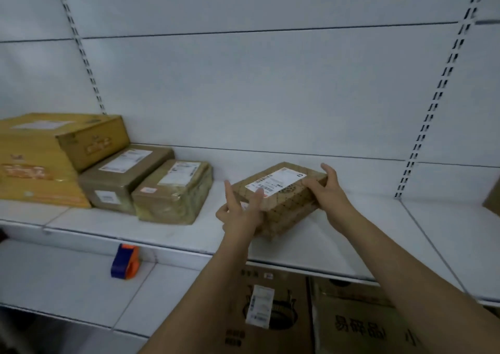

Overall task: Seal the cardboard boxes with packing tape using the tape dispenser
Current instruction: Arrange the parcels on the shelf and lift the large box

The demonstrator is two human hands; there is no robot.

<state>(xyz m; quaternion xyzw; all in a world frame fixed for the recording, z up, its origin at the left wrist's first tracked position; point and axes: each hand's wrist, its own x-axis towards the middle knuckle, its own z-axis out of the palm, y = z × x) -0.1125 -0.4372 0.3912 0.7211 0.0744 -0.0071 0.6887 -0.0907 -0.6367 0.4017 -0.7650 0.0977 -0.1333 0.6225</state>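
Observation:
A small brown cardboard box [286, 199] with a white shipping label lies on the white shelf [189, 234], right of centre. My left hand [240, 213] holds its near left corner, with the index finger pointing up. My right hand [327, 188] grips its far right end. An orange and blue tape dispenser [125, 261] stands on the lower shelf at the left, apart from both hands. Two taped brown boxes [121, 177] [173, 191] lie side by side further left on the same shelf as the small box.
A large yellow carton [40, 161] fills the shelf's left end. Below the shelf stand brown cartons with printed characters [351, 324] and a label. Slotted uprights [433, 104] run up the white back panel. Another box edge [493, 199] shows at the far right.

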